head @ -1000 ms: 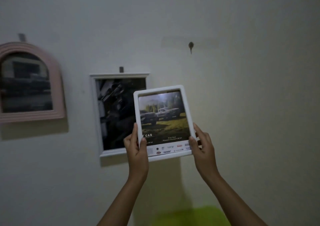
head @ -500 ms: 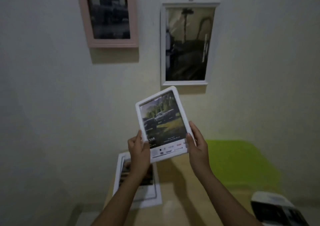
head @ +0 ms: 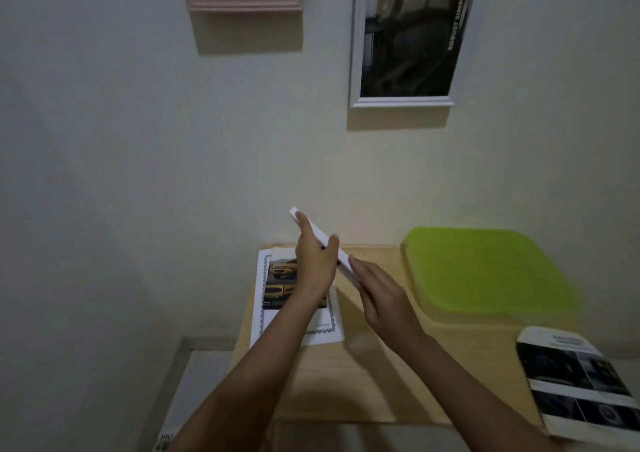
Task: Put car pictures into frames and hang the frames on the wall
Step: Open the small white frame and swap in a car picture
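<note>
The only legible writing is "ROBUST SIMPLICITY" (head: 459, 12), printed upright in white along the right side of a dark picture. That picture is hung in a tall white wall frame (head: 403, 102) at the upper right of centre. A pink frame (head: 242, 1) is hung to its left and is cut off by the top edge.

At the centre, the small white frame (head: 344, 261) is held edge-on and tilted above the wooden table (head: 363, 382), so its picture cannot be seen. Its upper end is gripped by the left hand (head: 317, 264), with the thumb hooked over the edge. Against its lower end the right hand (head: 381, 296) is laid, fingers straight and pressed together; its thumb is hidden.

Under the left forearm a printed sheet with a yellow car (head: 277, 278) is partly covered. A green lid (head: 485, 271) is seen at right, against the wall. A brochure (head: 581, 389) of dark panels lies at the lower right, its text too blurred to be read.
</note>
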The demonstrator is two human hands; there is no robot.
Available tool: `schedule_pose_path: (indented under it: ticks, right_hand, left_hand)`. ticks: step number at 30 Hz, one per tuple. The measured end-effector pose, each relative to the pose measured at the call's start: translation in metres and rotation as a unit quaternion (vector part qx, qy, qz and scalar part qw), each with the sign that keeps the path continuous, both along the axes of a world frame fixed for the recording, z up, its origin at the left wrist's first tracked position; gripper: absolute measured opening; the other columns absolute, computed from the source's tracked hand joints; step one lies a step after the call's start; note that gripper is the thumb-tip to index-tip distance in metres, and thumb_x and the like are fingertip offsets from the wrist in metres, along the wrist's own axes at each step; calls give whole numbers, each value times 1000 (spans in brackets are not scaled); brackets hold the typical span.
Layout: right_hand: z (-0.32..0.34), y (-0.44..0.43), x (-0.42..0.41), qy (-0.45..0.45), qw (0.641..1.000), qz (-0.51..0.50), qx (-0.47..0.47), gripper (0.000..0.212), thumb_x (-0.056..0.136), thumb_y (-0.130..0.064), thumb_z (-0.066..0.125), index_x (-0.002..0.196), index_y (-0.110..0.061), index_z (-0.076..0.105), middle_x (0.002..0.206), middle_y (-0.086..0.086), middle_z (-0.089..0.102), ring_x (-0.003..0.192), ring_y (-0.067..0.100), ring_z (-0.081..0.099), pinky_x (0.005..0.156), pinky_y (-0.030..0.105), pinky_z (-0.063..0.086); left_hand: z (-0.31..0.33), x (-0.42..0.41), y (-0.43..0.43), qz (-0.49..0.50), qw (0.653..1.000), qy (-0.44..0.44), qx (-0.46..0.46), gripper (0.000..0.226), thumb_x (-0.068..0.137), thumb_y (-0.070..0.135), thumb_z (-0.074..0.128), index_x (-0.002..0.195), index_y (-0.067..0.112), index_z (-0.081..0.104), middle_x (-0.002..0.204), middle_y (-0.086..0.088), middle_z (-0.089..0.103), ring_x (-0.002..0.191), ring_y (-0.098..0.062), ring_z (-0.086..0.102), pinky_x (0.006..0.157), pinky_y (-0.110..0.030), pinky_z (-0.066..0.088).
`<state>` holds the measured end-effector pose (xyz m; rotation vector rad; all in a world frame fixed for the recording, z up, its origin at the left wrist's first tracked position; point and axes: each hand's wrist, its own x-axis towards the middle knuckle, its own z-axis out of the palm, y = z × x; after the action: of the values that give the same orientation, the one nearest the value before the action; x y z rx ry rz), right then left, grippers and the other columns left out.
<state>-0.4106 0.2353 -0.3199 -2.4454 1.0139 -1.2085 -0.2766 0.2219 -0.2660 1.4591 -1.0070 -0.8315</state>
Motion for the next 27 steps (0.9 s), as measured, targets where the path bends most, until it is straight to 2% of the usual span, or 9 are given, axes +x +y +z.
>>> schedule_pose_path:
  ticks: [3, 6, 11, 13, 16, 20, 21, 24, 27]
  right_hand:
    - [-5, 4, 5, 8, 999, 23, 39, 40, 96, -20, 42, 135, -10, 47, 132, 5, 54, 121, 14, 52, 99, 28, 43]
    - [-7, 10, 10, -11, 991, 56, 117, 40, 96, -29, 44, 135, -20, 46, 138, -5, 48, 128, 3, 42, 106, 22, 36]
    - [-9, 10, 12, -31, 966, 116, 227, 36, 94, -24, 50, 130, -23, 52, 126, -14, 55, 118, -1, 51, 98, 19, 42]
    - [-16, 5, 10, -41, 967, 90, 234, 34, 93, -23, 51, 127, -22, 55, 121, -12, 58, 113, 2, 53, 96, 19, 42]
    - [-41, -13, 1, -60, 968, -26, 242, 33, 92, -18, 53, 125, -14, 56, 124, 3, 58, 116, 16, 52, 100, 30, 42]
    - [-74, -20, -5, -104, 904, -103, 402, 39, 93, -18, 52, 131, -10, 49, 132, 8, 54, 116, 17, 51, 94, 26, 41]
    - [-81, -17, -7, -113, 892, -103, 424, 38, 93, -17, 53, 130, -10, 51, 131, 8, 55, 114, 15, 51, 93, 26, 42]
    - [-105, -4, -15, -136, 876, -122, 447, 35, 91, -16, 55, 126, -12, 56, 128, 6, 58, 113, 16, 53, 95, 30, 45]
    - [-122, 6, -25, -155, 866, -163, 447, 36, 89, -15, 57, 125, -14, 57, 120, 0, 60, 108, 18, 57, 91, 32, 48]
  left_hand:
    - [-6, 9, 1, 3, 999, 38, 2, 73, 94, 12, 47, 148, 29, 0, 81, 2, 53, 70, -20, 56, 60, -31, 47]
    - [-13, 23, 3, -1, 997, 82, -9, 70, 95, 10, 47, 147, 30, 5, 95, 7, 54, 75, -3, 56, 66, -21, 50]
    - [-33, 53, 14, 9, 990, 135, 28, 67, 94, 7, 48, 147, 28, 14, 108, -5, 62, 80, -12, 63, 58, -22, 56]
    - [-41, 64, 22, 12, 987, 155, 39, 66, 93, 7, 49, 147, 26, 17, 115, -8, 61, 79, -13, 66, 57, -25, 57]
    - [-55, 76, 33, 4, 979, 201, 43, 62, 92, 6, 48, 146, 24, 24, 111, -8, 61, 74, -14, 69, 55, -26, 56]
    - [-84, 77, 42, -21, 967, 248, 55, 51, 94, 7, 44, 140, 27, 35, 119, -9, 60, 95, -26, 67, 71, -41, 59]
    - [-91, 75, 42, -34, 968, 240, 61, 49, 95, 8, 43, 139, 29, 35, 117, -6, 60, 98, -27, 65, 75, -42, 58]
    - [-115, 66, 39, -71, 975, 186, 101, 45, 98, 17, 41, 139, 32, 33, 116, -7, 59, 94, -25, 64, 67, -36, 58]
    - [-147, 51, 39, -84, 979, 88, 162, 43, 95, 27, 48, 135, 34, 34, 131, -10, 51, 114, -27, 55, 91, -47, 51]
